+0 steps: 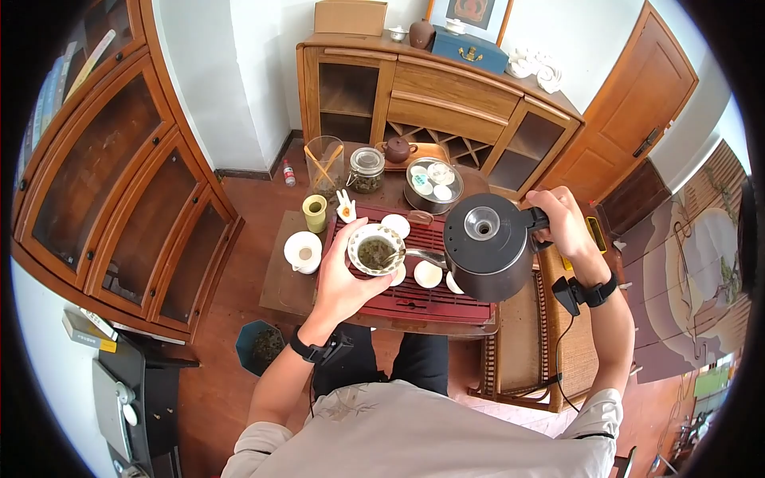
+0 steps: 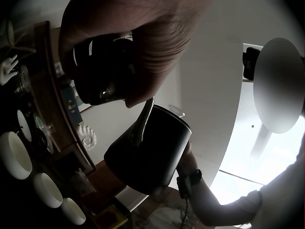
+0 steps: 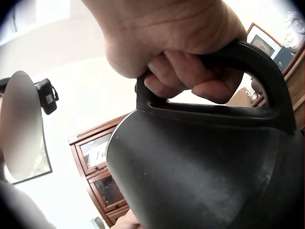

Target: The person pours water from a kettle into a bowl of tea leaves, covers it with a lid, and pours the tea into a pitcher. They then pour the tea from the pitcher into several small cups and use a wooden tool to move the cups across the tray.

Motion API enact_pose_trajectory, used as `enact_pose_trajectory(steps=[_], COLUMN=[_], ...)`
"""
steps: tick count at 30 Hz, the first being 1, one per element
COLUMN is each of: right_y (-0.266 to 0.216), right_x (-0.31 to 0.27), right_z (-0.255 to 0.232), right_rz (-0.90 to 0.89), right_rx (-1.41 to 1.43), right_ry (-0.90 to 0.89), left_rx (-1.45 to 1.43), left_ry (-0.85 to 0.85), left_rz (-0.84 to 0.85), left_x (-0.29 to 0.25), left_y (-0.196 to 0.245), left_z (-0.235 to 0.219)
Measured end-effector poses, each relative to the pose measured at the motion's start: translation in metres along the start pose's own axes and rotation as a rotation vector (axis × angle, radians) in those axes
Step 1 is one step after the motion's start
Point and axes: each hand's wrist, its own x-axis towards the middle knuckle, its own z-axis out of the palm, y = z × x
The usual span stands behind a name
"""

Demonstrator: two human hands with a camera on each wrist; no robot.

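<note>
My left hand holds a patterned bowl with dark leaves and liquid inside, thumb and fingers around its sides. In my right hand is the handle of a black kettle, fingers curled round it, as the right wrist view also shows on the kettle. The kettle's metal spout reaches to the bowl's right rim. Whether liquid flows from it I cannot tell. In the left wrist view the kettle hangs beyond the left hand.
Below is a red slatted tea tray with several white cups. A white pitcher, green cup, hand figurine, glass jar and metal bowl stand around it. A bin is on the floor.
</note>
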Motion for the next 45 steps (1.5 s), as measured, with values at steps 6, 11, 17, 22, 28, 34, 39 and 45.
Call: enact_pose_trajectory(steps=[6, 11, 17, 22, 28, 34, 39, 45], right_y=[0.008, 0.011, 0.016, 0.026, 0.029, 0.036, 0.056, 0.072], right_x=[0.002, 0.004, 0.006, 0.011, 0.014, 0.016, 0.021, 0.03], right_z=[-0.001, 0.001, 0.003, 0.001, 0.001, 0.0, -0.001, -0.011], right_rz=[-0.007, 0.014, -0.007, -0.022, 0.005, -0.009, -0.037, 0.027], right_rx=[0.014, 0.045, 0.041, 0.039, 0.092, 0.172, 0.291, 0.498], right_ry=[-0.028, -0.036, -0.034, -0.021, 0.029, 0.007, -0.004, 0.122], left_rx=[0.0, -0.017, 0.011, 0.017, 0.022, 0.027, 0.023, 0.029], left_ry=[-0.003, -0.005, -0.002, -0.025, -0.02, -0.018, -0.028, -0.003], left_rz=[0.007, -0.011, -0.007, -0.013, -0.003, -0.002, -0.006, -0.03], left_x=[0.002, 0.002, 0.001, -0.001, -0.001, -0.001, -0.002, -0.005], left_y=[-0.002, 0.0, 0.002, 0.007, 0.003, 0.003, -0.002, -0.009], left_z=[-0.001, 0.0, 0.002, 0.0, -0.003, -0.001, -0.001, -0.002])
